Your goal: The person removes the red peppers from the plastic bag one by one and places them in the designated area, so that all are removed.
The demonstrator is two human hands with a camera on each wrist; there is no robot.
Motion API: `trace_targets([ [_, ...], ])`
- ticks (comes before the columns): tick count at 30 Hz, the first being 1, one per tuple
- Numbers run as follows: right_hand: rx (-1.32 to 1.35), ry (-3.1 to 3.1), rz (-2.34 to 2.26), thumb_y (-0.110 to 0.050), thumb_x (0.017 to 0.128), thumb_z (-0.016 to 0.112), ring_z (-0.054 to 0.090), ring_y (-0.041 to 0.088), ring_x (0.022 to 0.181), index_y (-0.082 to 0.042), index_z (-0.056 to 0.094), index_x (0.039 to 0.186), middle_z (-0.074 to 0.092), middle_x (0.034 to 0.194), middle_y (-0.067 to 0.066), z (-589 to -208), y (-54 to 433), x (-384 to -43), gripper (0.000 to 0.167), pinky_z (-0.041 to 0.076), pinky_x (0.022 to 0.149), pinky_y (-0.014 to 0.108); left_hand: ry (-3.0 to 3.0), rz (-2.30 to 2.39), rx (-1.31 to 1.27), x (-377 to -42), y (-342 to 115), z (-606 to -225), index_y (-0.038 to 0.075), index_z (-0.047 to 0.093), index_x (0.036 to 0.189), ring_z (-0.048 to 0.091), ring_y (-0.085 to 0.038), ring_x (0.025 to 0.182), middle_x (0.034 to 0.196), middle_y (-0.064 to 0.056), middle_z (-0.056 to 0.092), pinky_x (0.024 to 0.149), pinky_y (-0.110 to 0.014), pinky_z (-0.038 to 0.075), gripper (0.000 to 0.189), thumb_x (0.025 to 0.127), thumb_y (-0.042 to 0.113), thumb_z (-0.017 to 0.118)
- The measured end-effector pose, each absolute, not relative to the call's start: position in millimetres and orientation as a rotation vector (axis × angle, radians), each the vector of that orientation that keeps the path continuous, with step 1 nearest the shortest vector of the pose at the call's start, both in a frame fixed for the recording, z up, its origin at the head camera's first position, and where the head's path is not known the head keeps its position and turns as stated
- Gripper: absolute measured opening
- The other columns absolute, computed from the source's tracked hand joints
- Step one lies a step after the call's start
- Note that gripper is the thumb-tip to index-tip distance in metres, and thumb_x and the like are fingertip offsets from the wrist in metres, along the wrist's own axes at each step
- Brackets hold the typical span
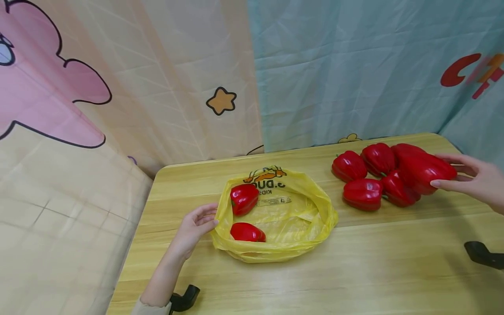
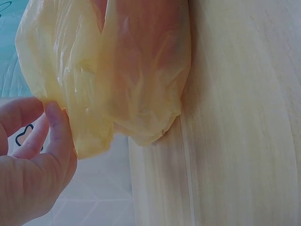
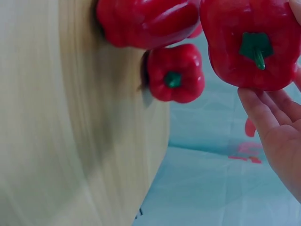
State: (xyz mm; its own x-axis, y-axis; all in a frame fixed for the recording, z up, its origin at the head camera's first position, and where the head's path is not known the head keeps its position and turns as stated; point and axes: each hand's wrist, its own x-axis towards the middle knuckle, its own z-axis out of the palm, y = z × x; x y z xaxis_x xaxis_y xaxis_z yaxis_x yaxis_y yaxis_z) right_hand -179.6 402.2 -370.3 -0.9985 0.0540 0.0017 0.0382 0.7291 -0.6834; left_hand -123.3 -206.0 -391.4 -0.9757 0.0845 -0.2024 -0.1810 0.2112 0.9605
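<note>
A yellow plastic bag point(image 1: 271, 253) lies on the table with its mouth spread wide. Inside it, at the left, are two red bell peppers, one toward the back point(image 1: 244, 199) and one near the front rim point(image 1: 247, 232). My left hand point(image 1: 196, 225) pinches the bag's left edge between thumb and fingers, as the left wrist view also shows. At the far right, my right hand point(image 1: 474, 177) grips another red bell pepper point(image 1: 427, 171), held above the table. Its green stem point(image 3: 257, 49) faces the right wrist camera.
Several more red bell peppers point(image 1: 362, 194) are grouped on the wooden table point(image 1: 315, 284) to the right of the bag, partly behind the held one. A patterned curtain point(image 1: 189, 87) hangs along the table's back and sides.
</note>
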Motion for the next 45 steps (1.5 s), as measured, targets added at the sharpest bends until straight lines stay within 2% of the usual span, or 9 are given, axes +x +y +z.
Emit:
trace_targets([
  [6,-0.169,-2.922,1.144,-0.035,0.086,0.066,0.030,0.046,0.103,-0.014,0.011,0.151,0.021,0.134,0.033,-377.3,411.7,-179.7,0.087,0.044,0.054,0.017,2.270,1.852,-0.100,-123.3,-205.2,-390.4,-0.002,0.048,0.130,0.054,-0.026,0.109,0.124,-0.019,0.052,0.083,-0.023,0.049,0.044,0.087,-0.001,0.060],
  [16,-0.261,-2.901,1.178,-0.034,0.089,0.062,0.024,0.052,0.107,-0.003,0.009,0.149,0.014,0.139,0.037,-388.0,422.9,-176.7,0.085,0.041,0.052,0.014,2.275,1.851,-0.093,-123.1,-205.5,-390.4,-0.002,0.048,0.130,0.054,-0.027,0.109,0.124,-0.019,0.052,0.083,-0.022,0.049,0.045,0.087,-0.001,0.060],
  [20,-0.283,-2.895,1.171,-0.035,0.089,0.061,0.031,0.040,0.097,-0.006,0.010,0.149,0.014,0.140,0.036,-394.1,427.6,-176.7,0.085,0.040,0.053,0.013,2.276,1.850,-0.092,-123.4,-205.2,-390.8,-0.002,0.048,0.130,0.054,-0.027,0.109,0.124,-0.020,0.053,0.083,-0.022,0.049,0.045,0.087,-0.001,0.060],
  [25,-0.298,-2.902,1.153,-0.037,0.089,0.061,0.029,0.045,0.099,-0.003,0.010,0.149,0.016,0.140,0.037,-399.3,431.0,-178.1,0.086,0.039,0.055,0.020,2.277,1.855,-0.088,-123.5,-205.2,-391.1,-0.003,0.048,0.130,0.054,-0.027,0.109,0.124,-0.020,0.053,0.083,-0.022,0.049,0.045,0.087,-0.002,0.060],
  [29,-0.306,-2.910,1.137,-0.038,0.088,0.062,0.032,0.036,0.095,-0.004,0.012,0.149,0.019,0.136,0.033,-405.7,435.5,-179.7,0.085,0.039,0.057,0.025,2.273,1.857,-0.081,-123.6,-205.2,-391.0,-0.003,0.048,0.130,0.054,-0.026,0.108,0.124,-0.020,0.052,0.083,-0.022,0.049,0.045,0.087,-0.002,0.060],
  [34,-0.340,-2.893,1.143,-0.040,0.088,0.061,0.031,0.041,0.104,-0.015,0.014,0.150,0.027,0.138,0.024,-420.1,442.9,-181.5,0.082,0.042,0.059,0.034,2.271,1.858,-0.080,-122.9,-205.0,-390.6,-0.003,0.048,0.130,0.054,-0.027,0.109,0.125,-0.020,0.052,0.083,-0.022,0.049,0.045,0.087,-0.001,0.060],
  [38,-0.322,-2.874,1.172,-0.039,0.087,0.062,0.028,0.048,0.110,-0.009,0.018,0.149,0.028,0.138,0.027,-438.6,456.1,-187.8,0.081,0.041,0.057,0.033,2.274,1.858,-0.077,-122.3,-204.9,-390.0,-0.003,0.047,0.130,0.054,-0.027,0.109,0.126,-0.020,0.052,0.083,-0.023,0.049,0.045,0.087,-0.001,0.060],
  [41,-0.306,-2.872,1.172,-0.041,0.086,0.063,0.034,0.039,0.106,-0.012,0.019,0.149,0.025,0.140,0.027,-458.3,470.6,-194.9,0.082,0.039,0.058,0.026,2.274,1.857,-0.072,-122.1,-205.2,-389.8,-0.003,0.047,0.131,0.054,-0.026,0.110,0.126,-0.020,0.052,0.084,-0.023,0.048,0.045,0.087,-0.001,0.060],
  [45,-0.340,-2.872,1.133,-0.045,0.085,0.063,0.037,0.013,0.096,-0.032,0.020,0.148,0.028,0.144,0.007,-478.6,484.2,-200.3,0.078,0.042,0.061,0.025,2.274,1.852,-0.074,-121.9,-205.4,-389.9,-0.003,0.047,0.130,0.054,-0.026,0.109,0.125,-0.020,0.052,0.084,-0.023,0.049,0.045,0.087,-0.001,0.060],
])
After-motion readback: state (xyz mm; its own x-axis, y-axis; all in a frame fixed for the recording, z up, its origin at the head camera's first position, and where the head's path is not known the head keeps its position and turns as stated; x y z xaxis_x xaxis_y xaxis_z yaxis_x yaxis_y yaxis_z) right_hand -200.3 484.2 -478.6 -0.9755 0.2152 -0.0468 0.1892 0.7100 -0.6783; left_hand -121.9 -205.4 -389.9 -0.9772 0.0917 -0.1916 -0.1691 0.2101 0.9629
